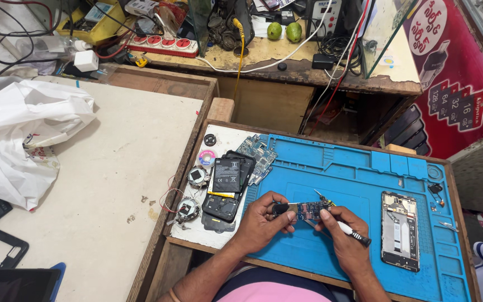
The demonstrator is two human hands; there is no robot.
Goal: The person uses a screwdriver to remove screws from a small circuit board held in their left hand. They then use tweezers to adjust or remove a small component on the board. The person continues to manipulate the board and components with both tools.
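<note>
My left hand [265,222] pinches a small blue circuit board [307,210] by its dark left end, just above the blue work mat [359,184]. My right hand [342,235] grips a thin screwdriver with a white and black handle [349,230]; its metal tip points up and left over the board. An opened phone frame [400,230] lies face up on the mat to the right of my hands. Left of them sits a stack of phone parts topped by a black battery [227,173], with another circuit board [257,152] beside it.
A white plastic bag [23,134] lies on the pale bench at left. Small round parts and red wire [188,208] sit by the tray's left edge. The back shelf holds a red power strip [163,45], cables and two green fruits [284,31]. Small screws and tweezers [448,225] rest at the mat's right.
</note>
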